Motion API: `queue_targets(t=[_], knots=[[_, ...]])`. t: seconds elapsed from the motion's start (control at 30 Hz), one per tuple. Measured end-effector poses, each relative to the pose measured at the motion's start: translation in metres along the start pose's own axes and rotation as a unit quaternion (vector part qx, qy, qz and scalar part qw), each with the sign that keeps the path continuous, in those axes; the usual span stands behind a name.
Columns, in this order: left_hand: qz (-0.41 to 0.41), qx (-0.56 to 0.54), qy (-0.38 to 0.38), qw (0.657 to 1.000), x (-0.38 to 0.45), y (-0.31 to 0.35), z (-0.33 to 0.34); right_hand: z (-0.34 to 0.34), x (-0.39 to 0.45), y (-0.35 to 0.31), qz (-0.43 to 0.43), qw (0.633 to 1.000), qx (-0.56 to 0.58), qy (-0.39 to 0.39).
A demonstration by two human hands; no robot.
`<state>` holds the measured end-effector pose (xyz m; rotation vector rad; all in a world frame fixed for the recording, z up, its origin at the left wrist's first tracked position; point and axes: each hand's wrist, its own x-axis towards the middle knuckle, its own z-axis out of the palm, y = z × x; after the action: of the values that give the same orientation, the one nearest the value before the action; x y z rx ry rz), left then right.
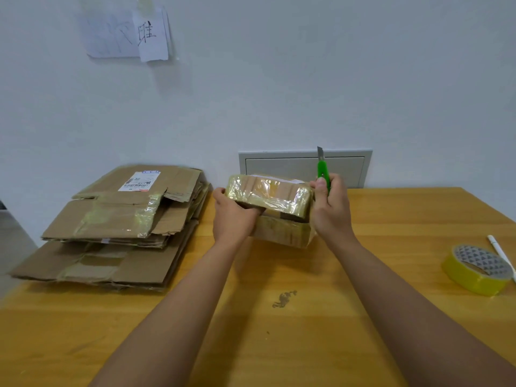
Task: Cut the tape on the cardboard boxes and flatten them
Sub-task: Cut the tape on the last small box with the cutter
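Head view, my left hand (233, 216) gripping taped cardboard box (275, 209) at its left end above desk (307, 317), my right hand (331, 208) clutching green utility knife (323, 171), blade up, beside box's right end, flattened cardboard stack (117, 227) left, yellow tape roll (477, 270) right

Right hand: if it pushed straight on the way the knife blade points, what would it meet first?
Probably nothing near: the right hand holds the green utility knife blade-up, clear of the taped box. Beyond lies the wall panel; depth is unclear.
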<state>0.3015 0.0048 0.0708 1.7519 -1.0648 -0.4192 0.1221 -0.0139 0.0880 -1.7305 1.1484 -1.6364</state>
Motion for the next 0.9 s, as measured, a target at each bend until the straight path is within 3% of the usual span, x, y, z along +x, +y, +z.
queue_targets(t=[0.17, 0.3, 0.43, 0.53, 0.9], knots=[[0.005, 0.049, 0.011, 0.999, -0.001, 0.010, -0.016, 0.000, -0.006, -0.019, -0.008, 1.000, -0.008, -0.026], [-0.029, 0.020, 0.013, 0.999, -0.003, 0.018, -0.027, -0.002, -0.012, -0.016, -0.037, 0.994, -0.095, -0.035], [-0.040, 0.031, -0.001, 0.999, -0.003, 0.016, -0.037, -0.010, -0.012, -0.020, 0.056, 0.987, -0.135, -0.063], [-0.029, 0.019, -0.009, 0.999, -0.010, 0.016, -0.039, -0.011, -0.009, -0.031, 0.075, 0.980, -0.165, -0.081], [-0.024, -0.024, -0.084, 0.996, -0.022, 0.020, -0.043, -0.009, 0.003, -0.027, 0.051, 0.990, -0.115, -0.065]])
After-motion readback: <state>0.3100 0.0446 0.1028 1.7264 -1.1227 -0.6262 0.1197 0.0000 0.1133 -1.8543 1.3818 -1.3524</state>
